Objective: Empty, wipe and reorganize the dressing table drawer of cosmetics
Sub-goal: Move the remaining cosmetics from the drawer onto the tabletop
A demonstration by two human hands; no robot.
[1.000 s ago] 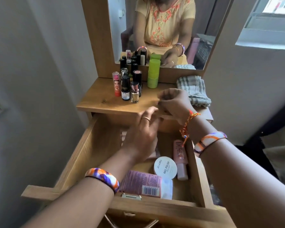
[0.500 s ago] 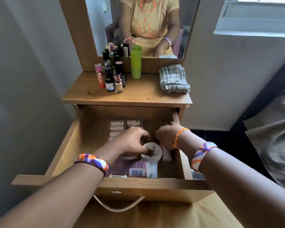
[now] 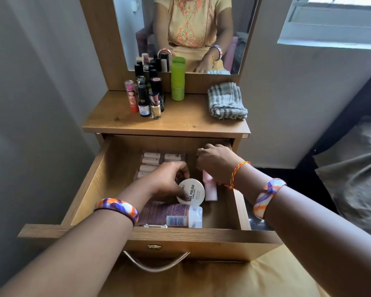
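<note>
Partly, hands point(image 3: 193, 170) hide tubes point(image 3: 156, 160) in drawer point(image 3: 90, 185).

The left hand point(image 3: 169, 181) covers part of the pink tubes point(image 3: 156, 160) at the drawer's point(image 3: 90, 183) twelve o'clock end, so their count is unclear. The right hand point(image 3: 216, 162) hides the top of a pink bottle point(image 3: 210, 189); what its grip encloses cannot be told. Fine print on the round white tin point(image 3: 192, 191) is unreadable.
</note>
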